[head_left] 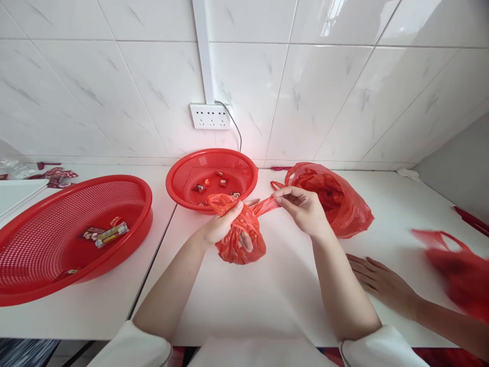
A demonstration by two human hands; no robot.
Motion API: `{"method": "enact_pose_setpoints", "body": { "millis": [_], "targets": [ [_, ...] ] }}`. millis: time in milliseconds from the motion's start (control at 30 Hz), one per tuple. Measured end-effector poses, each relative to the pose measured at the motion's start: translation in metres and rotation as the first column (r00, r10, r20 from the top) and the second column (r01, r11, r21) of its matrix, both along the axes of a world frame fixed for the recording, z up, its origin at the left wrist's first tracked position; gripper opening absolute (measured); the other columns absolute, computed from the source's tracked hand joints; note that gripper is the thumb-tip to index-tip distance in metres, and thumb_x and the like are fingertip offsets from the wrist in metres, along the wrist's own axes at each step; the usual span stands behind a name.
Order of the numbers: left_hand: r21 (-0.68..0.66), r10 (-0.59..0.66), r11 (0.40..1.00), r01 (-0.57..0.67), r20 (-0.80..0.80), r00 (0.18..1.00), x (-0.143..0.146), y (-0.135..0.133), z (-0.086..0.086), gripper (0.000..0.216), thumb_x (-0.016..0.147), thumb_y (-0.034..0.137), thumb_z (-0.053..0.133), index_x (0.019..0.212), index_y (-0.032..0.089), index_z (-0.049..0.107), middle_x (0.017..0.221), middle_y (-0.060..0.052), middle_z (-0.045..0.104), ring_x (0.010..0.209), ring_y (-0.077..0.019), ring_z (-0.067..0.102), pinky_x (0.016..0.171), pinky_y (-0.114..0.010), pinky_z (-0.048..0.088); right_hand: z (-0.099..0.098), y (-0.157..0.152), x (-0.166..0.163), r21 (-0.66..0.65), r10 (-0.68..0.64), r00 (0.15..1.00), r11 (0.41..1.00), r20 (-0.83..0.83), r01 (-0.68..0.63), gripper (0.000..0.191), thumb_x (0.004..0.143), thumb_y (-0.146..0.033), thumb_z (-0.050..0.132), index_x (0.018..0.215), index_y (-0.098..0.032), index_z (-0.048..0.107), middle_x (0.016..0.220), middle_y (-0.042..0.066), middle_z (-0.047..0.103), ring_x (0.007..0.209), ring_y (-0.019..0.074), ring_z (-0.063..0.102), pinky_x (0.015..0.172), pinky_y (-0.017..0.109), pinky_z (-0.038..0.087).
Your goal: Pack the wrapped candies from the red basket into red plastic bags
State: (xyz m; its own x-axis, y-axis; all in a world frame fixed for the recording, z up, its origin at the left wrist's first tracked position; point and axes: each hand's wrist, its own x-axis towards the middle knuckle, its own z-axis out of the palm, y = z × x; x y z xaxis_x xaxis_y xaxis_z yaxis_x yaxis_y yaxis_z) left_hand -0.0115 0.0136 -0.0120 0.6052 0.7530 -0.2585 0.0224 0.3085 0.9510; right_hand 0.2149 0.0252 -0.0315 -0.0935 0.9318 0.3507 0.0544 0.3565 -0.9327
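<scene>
A red plastic bag (242, 244) hangs bunched over the white table in front of me. My left hand (225, 221) grips its gathered upper part, thumb on top, with some fingers showing through an opening in the bag. With thumb and fingers pinched, my right hand (300, 204) stretches one strip of the bag out to the right. Just behind my hands sits a round red basket (179, 191) with a few small wrapped candies (222, 182) at its bottom. What the held bag contains is hidden.
A larger red basket (141, 196) with several wrapped snacks (110, 234) stands left. Right of my hands lies a big red bag (344, 204) stuffed with red plastic. Another person's hand (385, 285) rests on the table at right, near a blurred red bag (458, 270). A socket (210, 117) is on the wall.
</scene>
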Motion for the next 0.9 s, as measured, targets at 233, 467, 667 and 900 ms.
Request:
{"method": "enact_pose_setpoints", "body": {
  "millis": [233,467,667,900],
  "targets": [
    [0.046,0.211,0.974,-0.220,0.151,0.966,-0.017,0.012,0.004,0.057,0.093,0.053,0.041,0.140,0.022,0.046,0.062,-0.002,0.066,0.056,-0.0166,0.064,0.066,-0.030,0.050,0.014,-0.017,0.000,-0.080,0.354,0.935,0.931,-0.030,-0.355,0.024,0.082,-0.030,0.069,0.105,-0.024,0.066,0.086,0.003,0.061,0.077,0.0151,0.060,0.073,0.033,0.055],
    [0.043,0.185,0.977,-0.211,0.334,0.924,-0.015,0.010,0.006,0.035,0.091,0.038,0.053,0.121,0.021,0.060,0.080,-0.003,0.063,0.067,-0.0131,0.058,0.070,-0.029,0.049,0.011,-0.015,-0.012,-0.130,0.473,0.867,0.880,0.158,-0.457,0.016,0.083,-0.033,0.066,0.091,-0.019,0.062,0.088,0.004,0.063,0.081,0.0163,0.061,0.076,0.034,0.053],
    [0.262,-0.072,0.965,0.030,0.154,0.985,-0.012,0.000,0.011,0.037,0.079,0.018,0.067,0.114,0.023,0.058,0.081,-0.001,0.058,0.082,-0.0160,0.058,0.080,-0.031,0.047,0.007,-0.009,-0.016,-0.014,0.429,0.899,0.903,0.090,-0.429,0.042,0.087,-0.031,0.060,0.128,-0.028,0.052,0.132,0.006,0.053,0.126,0.0214,0.048,0.107,0.041,0.038],
    [0.328,-0.202,0.931,0.159,0.103,0.974,-0.012,0.004,0.007,0.024,0.079,0.023,0.068,0.100,0.021,0.056,0.086,-0.002,0.061,0.081,-0.0177,0.065,0.072,-0.033,0.053,-0.008,-0.005,-0.028,-0.058,0.494,0.870,0.868,0.011,-0.492,0.052,0.083,-0.025,0.065,0.132,-0.025,0.048,0.090,0.002,0.064,0.095,0.0181,0.061,0.095,0.039,0.046]
  ]
}}
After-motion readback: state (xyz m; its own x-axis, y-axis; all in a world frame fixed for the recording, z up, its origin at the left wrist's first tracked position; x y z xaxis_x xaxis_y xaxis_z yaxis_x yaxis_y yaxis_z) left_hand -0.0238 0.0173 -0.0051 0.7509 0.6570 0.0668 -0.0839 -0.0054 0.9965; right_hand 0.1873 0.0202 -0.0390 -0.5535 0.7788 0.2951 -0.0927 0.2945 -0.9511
